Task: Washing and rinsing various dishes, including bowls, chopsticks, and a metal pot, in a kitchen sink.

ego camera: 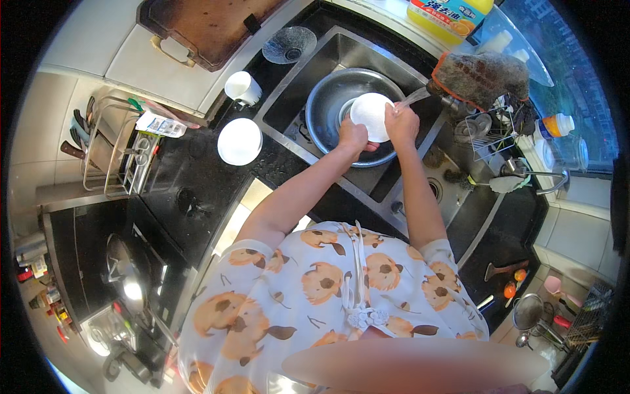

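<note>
Over a large metal basin in the left sink bowl, my left hand grips the near left edge of a small white bowl. My right hand is at the same bowl's right edge, close beside a clear stream of water or spout that comes from under a brown cloth. Another round dish lies in the basin, partly hidden by the white bowl. On the black counter left of the sink are a white bowl or dish and a white mug.
A clear glass bowl stands behind the mug. The right sink bowl holds a dark scrubber near the drain. A wire rack and a faucet are at right. A knife rack stands far left.
</note>
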Tool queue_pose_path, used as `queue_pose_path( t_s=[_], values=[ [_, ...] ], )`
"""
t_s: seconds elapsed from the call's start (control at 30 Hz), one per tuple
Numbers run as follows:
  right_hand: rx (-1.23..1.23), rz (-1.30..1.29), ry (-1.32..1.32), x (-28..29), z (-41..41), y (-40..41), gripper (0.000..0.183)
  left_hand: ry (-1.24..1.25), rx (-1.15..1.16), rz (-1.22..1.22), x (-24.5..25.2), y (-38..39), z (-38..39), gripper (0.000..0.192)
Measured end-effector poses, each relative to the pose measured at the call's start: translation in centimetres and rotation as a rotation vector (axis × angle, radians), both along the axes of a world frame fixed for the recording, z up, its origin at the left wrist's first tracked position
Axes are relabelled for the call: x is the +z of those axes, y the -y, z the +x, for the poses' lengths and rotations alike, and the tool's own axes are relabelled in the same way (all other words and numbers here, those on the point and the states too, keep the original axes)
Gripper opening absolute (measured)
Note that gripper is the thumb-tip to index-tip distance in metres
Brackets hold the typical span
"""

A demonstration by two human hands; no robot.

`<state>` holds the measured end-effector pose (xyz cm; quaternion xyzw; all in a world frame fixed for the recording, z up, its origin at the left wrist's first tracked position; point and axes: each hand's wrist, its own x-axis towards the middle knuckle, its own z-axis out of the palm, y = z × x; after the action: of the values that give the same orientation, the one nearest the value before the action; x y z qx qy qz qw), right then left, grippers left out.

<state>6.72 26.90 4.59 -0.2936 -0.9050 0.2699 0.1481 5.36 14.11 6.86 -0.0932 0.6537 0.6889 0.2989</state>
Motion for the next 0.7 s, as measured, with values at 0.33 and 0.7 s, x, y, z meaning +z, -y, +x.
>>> queue_pose_path(
  t_s=[0.33, 0.7],
  values=[
    [0.037, 0.117, 0.067, 2.5, -0.2, 1.0, 0.033, -0.031, 0.001, 0.005, -0.6, 0.0, 0.1, 0.041],
    [0.134, 0.082, -0.226, -0.3, 0.3, -0.5, 0.034, 0.090, -0.015, 0.038, -1.8, 0.5, -0.4, 0.034]
  ],
)
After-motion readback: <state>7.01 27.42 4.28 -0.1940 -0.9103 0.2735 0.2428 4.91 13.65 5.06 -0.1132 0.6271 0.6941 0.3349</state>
